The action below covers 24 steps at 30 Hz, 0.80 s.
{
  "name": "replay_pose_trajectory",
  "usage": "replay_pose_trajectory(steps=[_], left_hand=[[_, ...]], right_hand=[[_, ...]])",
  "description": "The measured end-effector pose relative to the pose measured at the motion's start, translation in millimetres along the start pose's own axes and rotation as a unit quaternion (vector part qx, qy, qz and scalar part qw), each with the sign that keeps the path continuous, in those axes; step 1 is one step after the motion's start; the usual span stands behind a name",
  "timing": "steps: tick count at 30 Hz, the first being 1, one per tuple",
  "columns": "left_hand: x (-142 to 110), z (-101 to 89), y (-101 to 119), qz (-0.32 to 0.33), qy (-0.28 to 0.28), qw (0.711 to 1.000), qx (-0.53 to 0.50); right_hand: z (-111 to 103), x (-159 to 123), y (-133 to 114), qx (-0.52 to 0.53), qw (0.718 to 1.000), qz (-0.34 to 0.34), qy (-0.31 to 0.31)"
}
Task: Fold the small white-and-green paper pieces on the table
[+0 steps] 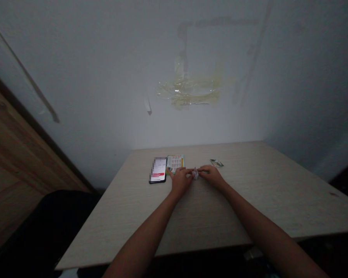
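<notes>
Between my two hands is a small, pale, crumpled piece (195,173), perhaps paper or thin plastic; its kind is too small to tell. My left hand (180,180) pinches it from the left, and my right hand (212,176) pinches it from the right. Left of my left hand lies a smartphone (158,170) with its screen lit. A printed card or leaflet (176,161) lies flat just behind my left hand, partly covered by it. Beyond my right hand rests a small folded piece with green and white print (217,163).
The pale wooden table (208,231) meets a grey wall (110,77) at its far edge. Torn clear tape (188,92) clings to the wall. A dark object, possibly a chair (55,220), stands left of the table, near a wooden panel (14,154).
</notes>
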<state>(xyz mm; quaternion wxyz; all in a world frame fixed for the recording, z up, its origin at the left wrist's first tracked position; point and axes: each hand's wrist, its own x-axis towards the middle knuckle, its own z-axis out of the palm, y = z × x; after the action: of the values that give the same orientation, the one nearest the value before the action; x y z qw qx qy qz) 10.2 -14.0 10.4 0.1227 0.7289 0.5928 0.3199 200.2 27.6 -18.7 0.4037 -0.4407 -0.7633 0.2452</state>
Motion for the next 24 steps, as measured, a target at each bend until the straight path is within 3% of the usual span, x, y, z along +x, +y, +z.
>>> replay_pose_trajectory(steps=[7, 14, 24], left_hand=[[1, -8.2, -2, 0.006, -0.012, 0.999, 0.042], [6, -4.2, -13, 0.036, -0.013, 0.999, 0.037], [12, -11.3, -18, 0.045, -0.068, 0.995, 0.065]], right_hand=[[-1, 0, 4, -0.032, 0.999, -0.023, 0.005], [-6, -1, 2, -0.039, 0.998, -0.054, -0.022], [-9, -2, -4, -0.055, 0.994, -0.083, -0.040]])
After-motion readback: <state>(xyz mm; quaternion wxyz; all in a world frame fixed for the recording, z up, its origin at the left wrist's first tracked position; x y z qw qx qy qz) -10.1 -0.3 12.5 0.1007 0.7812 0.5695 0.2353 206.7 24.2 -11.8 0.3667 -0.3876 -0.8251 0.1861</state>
